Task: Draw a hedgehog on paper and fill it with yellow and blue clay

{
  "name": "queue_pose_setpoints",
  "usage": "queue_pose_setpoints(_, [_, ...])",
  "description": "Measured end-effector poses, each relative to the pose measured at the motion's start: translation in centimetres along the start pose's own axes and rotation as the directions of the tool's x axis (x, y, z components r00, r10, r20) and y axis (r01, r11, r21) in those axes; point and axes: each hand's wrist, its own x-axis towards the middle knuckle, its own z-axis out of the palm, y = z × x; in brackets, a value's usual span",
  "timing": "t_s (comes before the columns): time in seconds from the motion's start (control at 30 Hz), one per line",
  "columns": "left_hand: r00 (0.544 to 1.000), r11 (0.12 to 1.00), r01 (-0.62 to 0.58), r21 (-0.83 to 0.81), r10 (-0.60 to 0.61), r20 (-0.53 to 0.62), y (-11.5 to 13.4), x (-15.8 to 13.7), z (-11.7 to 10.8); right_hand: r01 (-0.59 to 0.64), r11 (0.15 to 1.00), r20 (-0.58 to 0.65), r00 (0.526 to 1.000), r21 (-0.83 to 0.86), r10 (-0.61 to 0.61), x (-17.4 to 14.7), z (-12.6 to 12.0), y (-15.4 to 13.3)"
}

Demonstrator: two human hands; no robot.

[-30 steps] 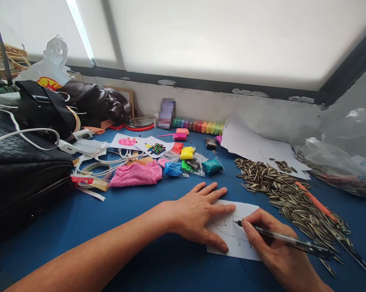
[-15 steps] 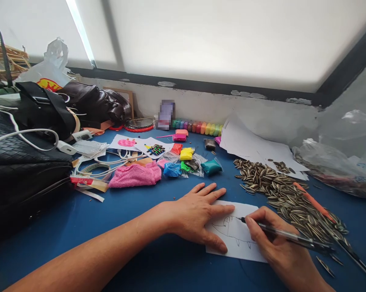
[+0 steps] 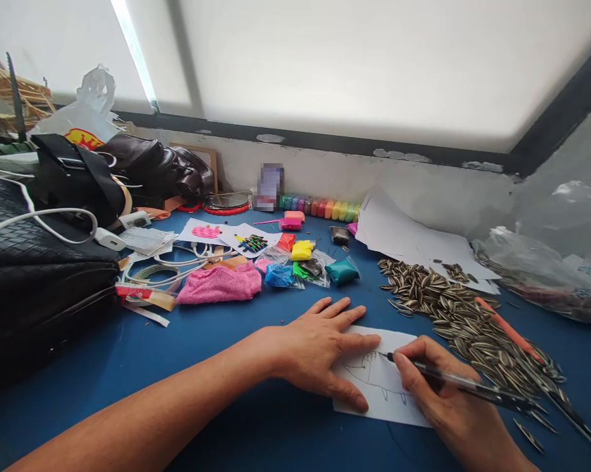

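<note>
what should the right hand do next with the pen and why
Probably add another beside the small curved marks: the right hand holds the pen with its tip just right of them, the drawn body looks mostly bare, and the left hand rests on the paper.

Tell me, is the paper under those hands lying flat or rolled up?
Flat: the paper lies on the blue table, its drawing facing up, with the left hand resting partly across its left side.
</note>
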Motion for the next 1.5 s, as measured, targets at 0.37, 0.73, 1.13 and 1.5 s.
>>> queue_pose_setpoints(0.37, [1.0, 1.0, -0.001, -0.009, 0.001, -0.005, 0.1, -0.1, -0.1, 0.046, 0.999, -0.004, 0.999, -0.023, -0.046, -0.1, -0.1, 0.1])
queue_pose_setpoints(0.73, [1.0, 1.0, 0.001, -0.009, -0.001, 0.003, 0.1, 0.0, -0.1, 0.046, 0.998, 0.011, 0.999, -0.044, -0.045, -0.3, 0.0, 0.4])
queue_pose_setpoints(1.13, [1.0, 1.0, 0.0, -0.009, 0.0, -0.004, 0.0, 0.0, 0.0, -0.052, 0.997, -0.116, 0.992, -0.052, 0.045, -0.1, -0.7, 0.5])
queue_pose_setpoints(1.5, [1.0, 1.0, -0.001, -0.004, 0.001, -0.012, -0.2, 0.0, 0.3, 0.044, 0.998, -0.076, 0.996, -0.045, -0.047, -0.1, -0.5, 0.2])
